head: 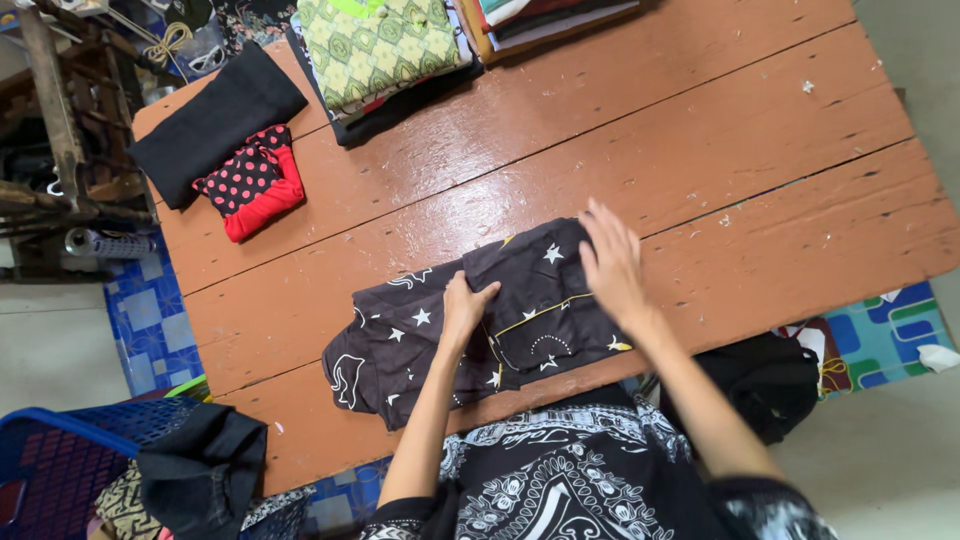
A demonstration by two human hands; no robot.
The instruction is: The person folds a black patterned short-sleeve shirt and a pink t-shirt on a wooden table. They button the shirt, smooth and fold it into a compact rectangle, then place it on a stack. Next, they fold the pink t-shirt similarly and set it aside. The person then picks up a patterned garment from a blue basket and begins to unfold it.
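Observation:
A dark brown garment (400, 345) with white stars and thin yellow piping lies partly folded near the front edge of the worn red wooden table (700, 150). My left hand (463, 308) rests on the middle of the garment, fingers curled over a fold. My right hand (612, 262) lies flat with fingers spread on the garment's right end, pressing it to the table.
A folded black cloth (215, 120) and a folded red and black dotted cloth (252, 182) lie at the table's far left. A stack of folded clothes topped by green patterned fabric (380, 45) sits at the back. A blue basket (60, 465) with clothes stands on the floor at lower left.

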